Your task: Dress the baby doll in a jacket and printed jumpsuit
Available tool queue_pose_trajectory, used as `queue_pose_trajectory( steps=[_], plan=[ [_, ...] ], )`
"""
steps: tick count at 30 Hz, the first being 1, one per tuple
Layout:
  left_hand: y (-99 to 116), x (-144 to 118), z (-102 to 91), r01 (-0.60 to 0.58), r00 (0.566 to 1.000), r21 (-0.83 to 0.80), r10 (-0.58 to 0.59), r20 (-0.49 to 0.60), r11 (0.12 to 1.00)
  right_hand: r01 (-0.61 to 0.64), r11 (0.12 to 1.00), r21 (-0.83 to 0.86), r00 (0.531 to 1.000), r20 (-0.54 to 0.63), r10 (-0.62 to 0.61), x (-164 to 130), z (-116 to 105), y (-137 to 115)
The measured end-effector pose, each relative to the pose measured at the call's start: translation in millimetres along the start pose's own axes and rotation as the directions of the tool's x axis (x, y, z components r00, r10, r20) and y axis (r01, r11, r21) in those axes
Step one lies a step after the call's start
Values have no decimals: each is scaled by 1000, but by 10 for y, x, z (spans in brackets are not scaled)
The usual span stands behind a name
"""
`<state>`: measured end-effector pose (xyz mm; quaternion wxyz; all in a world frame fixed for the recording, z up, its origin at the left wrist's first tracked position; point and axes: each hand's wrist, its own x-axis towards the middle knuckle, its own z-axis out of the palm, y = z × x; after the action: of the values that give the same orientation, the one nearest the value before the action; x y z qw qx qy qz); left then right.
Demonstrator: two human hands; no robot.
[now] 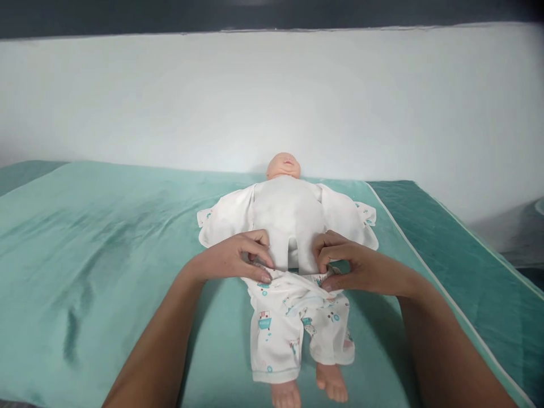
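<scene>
Printed trousers (pixel 293 328) waistband pinched by left hand (pixel 236 258) at 9 o'clock, right hand (pixel 351 266) at 3; lift doll (pixel 291 215) hips, probably, draw both sides evenly toward 12

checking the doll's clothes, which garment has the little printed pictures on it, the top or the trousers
The trousers, whose waistband both hands grip, carry small teal and red prints. The top, spread open under the doll's body, looks mostly plain white.

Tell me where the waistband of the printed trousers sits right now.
In the head view, centre frame: the waistband lies across the doll at its thighs, pinched between the left hand and right hand.
</scene>
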<state>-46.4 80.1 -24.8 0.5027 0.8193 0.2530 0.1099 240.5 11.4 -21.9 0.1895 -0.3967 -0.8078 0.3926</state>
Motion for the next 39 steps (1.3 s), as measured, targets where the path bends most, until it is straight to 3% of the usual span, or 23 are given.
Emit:
queue_pose_trajectory(
  steps=[3, 5, 8, 11, 13, 17, 21, 26, 30, 35, 39],
  plan=[
    [24, 10, 25, 12, 999, -13, -12, -30, 1000, 17, 999, 27, 998, -57, -15, 26, 34, 39],
    [42, 37, 59, 8, 996, 8, -7, -89, 1000, -38, 997, 73, 981, -186, 51, 63, 92, 86],
    [69, 89, 118, 20, 985, 56, -10, -170, 998, -106, 989, 103, 882, -449, 141, 147, 212, 146],
    [97, 119, 159, 36, 984, 101, -17, -180, 994, -44, 998, 42, 762, -645, 61, 238, 329, 164],
    [112, 118, 171, 36, 985, 118, -15, -171, 992, 13, 1000, 1, 719, -695, -9, 280, 388, 162],
    [107, 94, 171, 33, 987, 39, -26, -158, 999, 11, 999, 40, 703, -711, 21, 293, 442, 172],
    [38, 78, 165, -8, 960, -132, -29, -277, 991, -53, 980, 193, 698, -694, 174, 276, 420, 204],
    [-120, 129, 171, -46, 867, -394, -159, -472, 918, -54, 935, 351, 691, -663, 289, 278, 341, 288],
    [-256, 239, 164, -93, 776, -422, -200, -598, 902, -60, 844, 533, 653, -619, 437, 291, 274, 444],
    [-371, 385, 116, -227, 673, -462, -205, -711, 857, 163, 642, 749, 575, -601, 555, 352, 205, 603],
    [-392, 475, 101, -288, 642, -498, -220, -734, 818, 303, 534, 789, 629, -587, 510, 385, 198, 619]
  ],
)
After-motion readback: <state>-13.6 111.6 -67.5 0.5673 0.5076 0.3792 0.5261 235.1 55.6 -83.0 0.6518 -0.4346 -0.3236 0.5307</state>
